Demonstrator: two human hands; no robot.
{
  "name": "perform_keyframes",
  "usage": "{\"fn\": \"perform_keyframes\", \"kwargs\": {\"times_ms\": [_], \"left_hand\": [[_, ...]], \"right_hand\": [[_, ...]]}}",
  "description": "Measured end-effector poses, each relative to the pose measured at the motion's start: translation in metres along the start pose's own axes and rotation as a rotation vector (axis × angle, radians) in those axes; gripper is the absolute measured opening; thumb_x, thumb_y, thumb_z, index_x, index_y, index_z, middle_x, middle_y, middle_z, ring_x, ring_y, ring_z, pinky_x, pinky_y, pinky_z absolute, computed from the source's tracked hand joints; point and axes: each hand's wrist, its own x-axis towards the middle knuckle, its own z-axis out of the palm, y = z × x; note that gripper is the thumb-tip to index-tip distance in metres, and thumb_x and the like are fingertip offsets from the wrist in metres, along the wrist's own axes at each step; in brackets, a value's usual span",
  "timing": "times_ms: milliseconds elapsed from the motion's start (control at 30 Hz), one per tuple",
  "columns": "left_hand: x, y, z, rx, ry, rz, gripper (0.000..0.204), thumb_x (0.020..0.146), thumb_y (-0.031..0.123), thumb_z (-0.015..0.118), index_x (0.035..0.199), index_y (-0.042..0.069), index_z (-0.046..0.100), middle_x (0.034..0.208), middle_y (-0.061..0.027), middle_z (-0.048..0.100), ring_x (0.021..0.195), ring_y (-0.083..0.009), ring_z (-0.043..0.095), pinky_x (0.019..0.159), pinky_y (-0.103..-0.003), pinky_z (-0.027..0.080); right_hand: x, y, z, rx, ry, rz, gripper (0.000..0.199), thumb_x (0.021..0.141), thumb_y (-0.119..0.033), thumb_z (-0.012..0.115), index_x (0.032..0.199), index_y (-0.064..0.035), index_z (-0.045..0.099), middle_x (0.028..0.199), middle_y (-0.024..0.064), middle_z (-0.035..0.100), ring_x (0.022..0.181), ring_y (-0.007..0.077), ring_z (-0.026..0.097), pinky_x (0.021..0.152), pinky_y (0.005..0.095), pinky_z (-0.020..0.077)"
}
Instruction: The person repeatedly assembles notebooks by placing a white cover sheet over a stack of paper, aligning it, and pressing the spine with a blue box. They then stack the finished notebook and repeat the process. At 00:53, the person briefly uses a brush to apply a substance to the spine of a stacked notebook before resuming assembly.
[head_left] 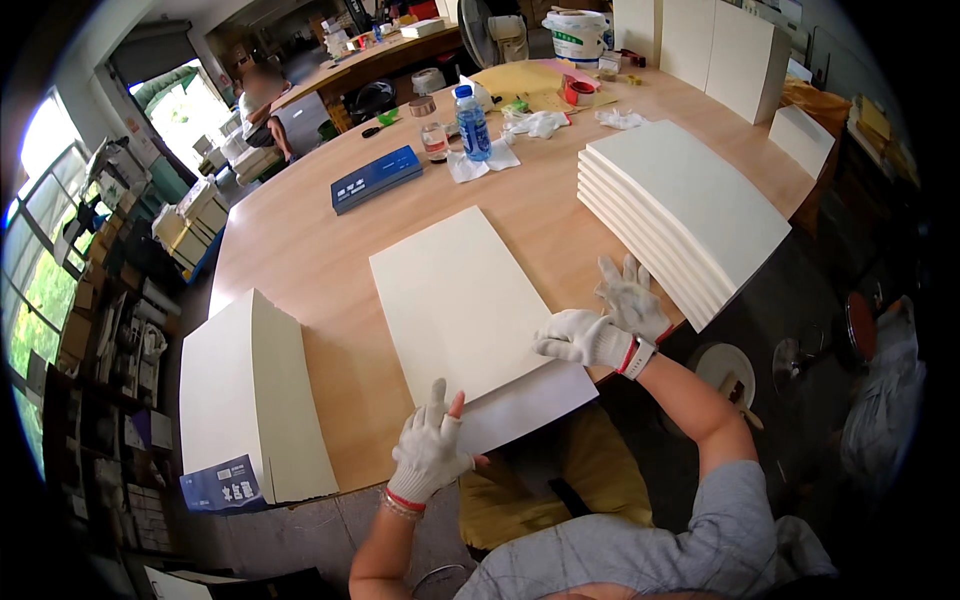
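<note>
A large off-white paper block or sheet (460, 300) lies in front of me, with a paler sheet (530, 405) showing past its near edge and overhanging the table. My left hand (430, 450), in a white knit glove with bare thumb and one bare fingertip, rests at the near left corner, fingers apart. At the near right edge is my right hand (590, 340), also gloved; its fingers stretch left over the paper, slightly bent, and no held object shows. A loose white glove (632, 295) lies beyond it, beside a layered stack of white paper blocks (685, 210).
A tall white paper stack (225, 390) with a blue printed corner stands at left. Farther back are a blue box (376, 180), a water bottle (472, 125), a clear jar (433, 140), tissues, red tape (577, 92) and a white bucket (577, 38). Another person (262, 105) sits far left.
</note>
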Motion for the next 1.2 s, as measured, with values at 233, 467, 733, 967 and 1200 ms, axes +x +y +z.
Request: {"fn": "perform_keyframes", "kwargs": {"times_ms": [233,467,733,967,1200], "left_hand": [[0.009,0.012,-0.009,0.055,-0.208,-0.035,0.107,0.057,0.036,0.085,0.145,0.011,0.028,0.147,-0.0255,0.029,0.107,-0.0405,0.057,0.087,-0.046,0.049],[0.015,0.017,-0.02,0.036,-0.306,-0.173,0.097,0.064,0.028,0.08,0.145,0.013,0.029,0.15,-0.0187,0.026,0.107,-0.0406,0.057,0.085,-0.048,0.05],[0.04,-0.049,0.003,-0.36,-0.151,-0.48,0.033,0.075,0.024,0.073,0.103,0.01,0.068,0.089,-0.0072,0.067,0.077,-0.0204,0.065,0.072,-0.035,0.05],[0.059,-0.043,0.0,-0.206,-0.301,-0.734,0.029,0.076,0.034,0.076,0.089,0.009,0.071,0.066,-0.0066,0.063,0.064,-0.0185,0.062,0.064,-0.033,0.046],[0.094,-0.068,-0.004,-0.041,-0.26,-0.25,0.088,0.065,0.035,0.082,0.142,0.024,0.04,0.144,-0.0138,0.037,0.119,-0.0309,0.051,0.096,-0.046,0.042]], "right_hand": [[-0.002,0.02,-0.002,0.204,-0.07,-0.006,0.039,0.093,-0.036,0.057,0.113,-0.0039,0.065,0.114,0.0151,0.064,0.108,0.0287,0.06,0.092,0.0339,0.0461],[0.001,0.023,-0.002,0.165,-0.082,0.043,0.049,0.093,-0.046,0.053,0.115,-0.0031,0.064,0.115,0.0155,0.064,0.11,0.029,0.059,0.094,0.0343,0.0444],[0.0,0.025,-0.018,0.339,-0.231,0.125,0.067,0.088,-0.064,0.049,0.113,-0.0033,0.065,0.111,0.0168,0.065,0.109,0.0287,0.059,0.095,0.034,0.0425],[0.007,0.0,0.022,-0.16,0.154,0.327,0.034,0.074,-0.036,0.074,0.086,-0.0049,0.069,0.084,0.0185,0.067,0.082,0.0343,0.065,0.073,0.0423,0.0507],[0.013,0.007,0.019,-0.151,0.273,0.415,0.042,0.075,-0.035,0.075,0.1,-0.0045,0.061,0.102,0.0186,0.064,0.099,0.0342,0.061,0.083,0.0415,0.049]]}}
